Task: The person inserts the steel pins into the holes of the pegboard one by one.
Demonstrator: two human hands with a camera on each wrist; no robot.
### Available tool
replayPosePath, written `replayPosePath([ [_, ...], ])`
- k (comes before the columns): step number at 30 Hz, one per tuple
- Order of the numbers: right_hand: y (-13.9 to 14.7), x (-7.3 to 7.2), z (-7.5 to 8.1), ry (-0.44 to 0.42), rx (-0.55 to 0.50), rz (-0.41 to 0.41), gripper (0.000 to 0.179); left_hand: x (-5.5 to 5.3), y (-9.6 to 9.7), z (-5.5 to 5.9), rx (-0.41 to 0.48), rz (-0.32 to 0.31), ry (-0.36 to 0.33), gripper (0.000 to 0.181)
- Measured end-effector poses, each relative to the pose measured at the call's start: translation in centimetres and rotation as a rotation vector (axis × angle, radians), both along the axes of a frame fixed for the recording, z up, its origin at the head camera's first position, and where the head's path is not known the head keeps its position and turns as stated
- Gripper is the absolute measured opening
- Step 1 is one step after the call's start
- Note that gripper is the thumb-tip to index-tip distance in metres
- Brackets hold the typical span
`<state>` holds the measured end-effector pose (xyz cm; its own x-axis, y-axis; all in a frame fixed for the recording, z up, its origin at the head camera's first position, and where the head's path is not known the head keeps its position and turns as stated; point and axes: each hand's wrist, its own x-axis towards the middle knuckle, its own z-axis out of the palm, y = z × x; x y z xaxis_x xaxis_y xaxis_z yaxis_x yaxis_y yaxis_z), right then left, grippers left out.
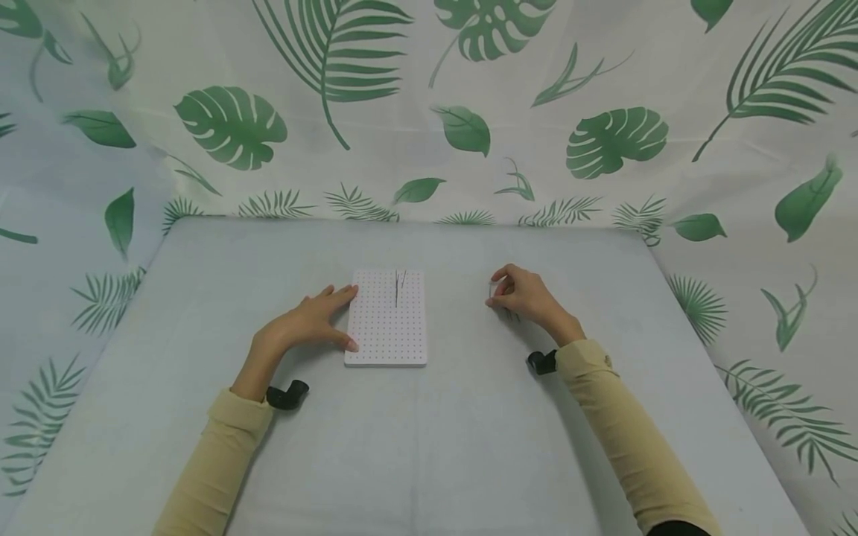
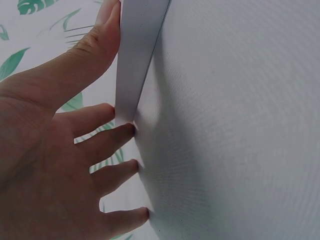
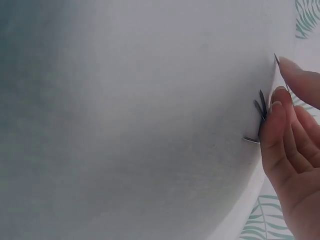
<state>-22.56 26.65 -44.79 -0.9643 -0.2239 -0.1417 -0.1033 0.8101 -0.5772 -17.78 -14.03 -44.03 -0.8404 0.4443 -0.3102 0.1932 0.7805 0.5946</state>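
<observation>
A white board with rows of small holes lies on the table, and two thin dark nails stand in its upper part. My left hand spreads along the board's left side, thumb at the lower edge and forefinger higher up. The left wrist view shows the board's side wall against that thumb, with the other fingertips touching down beside it. Right of the board, my right hand pinches a thin nail between thumb and fingers. Several more nails lie under those fingers, partly hidden.
A pale cloth covers the table. Behind it and along both sides hangs a white curtain with green leaves. Black wrist cameras sit at both cuffs, close over the cloth.
</observation>
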Motion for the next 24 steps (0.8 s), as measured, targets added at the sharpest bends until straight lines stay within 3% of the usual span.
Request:
replayPosePath([
  [11, -0.4, 0.8, -0.1, 0.106, -0.092, 0.011, 0.032, 0.0, -0.1, 0.0, -0.001, -0.011, 0.010, 0.107],
  [24, -2.0, 0.6, -0.1, 0.134, -0.217, 0.016, 0.030, 0.1, -0.1, 0.1, -0.004, -0.006, 0.020, 0.107],
])
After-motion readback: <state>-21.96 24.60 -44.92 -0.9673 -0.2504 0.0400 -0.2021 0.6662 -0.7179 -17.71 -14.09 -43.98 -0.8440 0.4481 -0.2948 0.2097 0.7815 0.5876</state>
